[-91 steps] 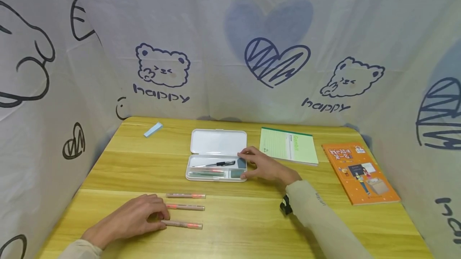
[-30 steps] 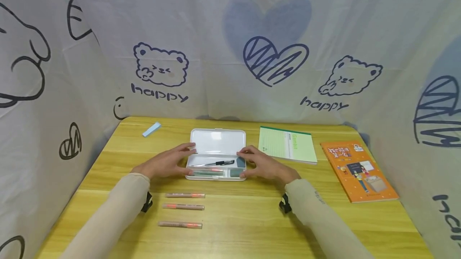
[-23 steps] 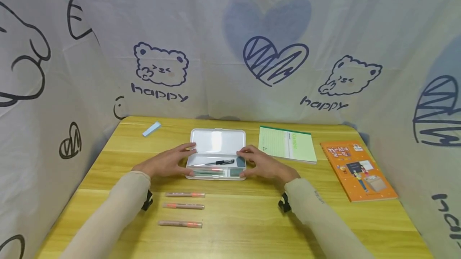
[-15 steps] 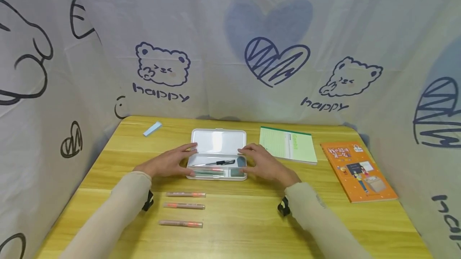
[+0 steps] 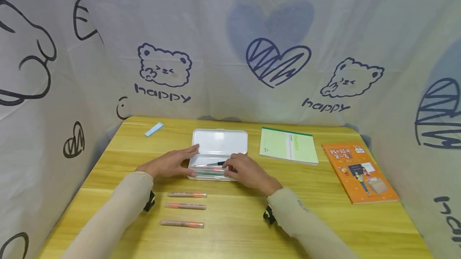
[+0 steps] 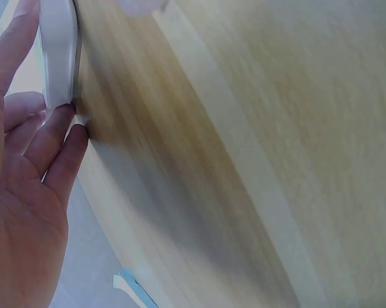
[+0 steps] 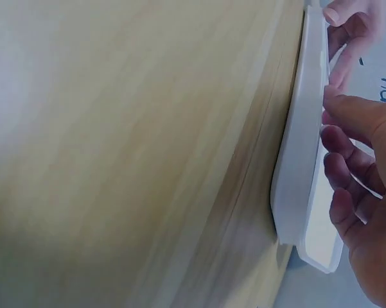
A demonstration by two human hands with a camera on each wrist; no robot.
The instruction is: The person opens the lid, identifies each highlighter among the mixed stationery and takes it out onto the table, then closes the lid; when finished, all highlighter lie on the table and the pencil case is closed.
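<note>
In the head view an open white pencil case (image 5: 220,141) lies on the table, its lid tipped back. A black pen (image 5: 215,164) rests in it, with clear-cased sticks (image 5: 210,173) in the front compartment. My left hand (image 5: 169,163) grips the case's left end, thumb at the front, fingers at the back. My right hand (image 5: 248,171) reaches over the right part of the case, fingertips by the pen's dark end; whether they pinch anything is hidden. In the right wrist view its fingers curl over the case wall (image 7: 298,147). Several centimetres nearer lie three brownish marker-like sticks (image 5: 187,195).
A pale blue strip (image 5: 154,129) lies at the back left of the wooden table (image 5: 252,227). A green notebook (image 5: 288,145) is to the right of the case, and an orange book (image 5: 361,173) further right. Printed cloth (image 5: 216,19) hangs behind.
My left hand went from the nearest stick to the case's left end, then stayed. My right hand has just moved left from the case's right end to over its inside.
</note>
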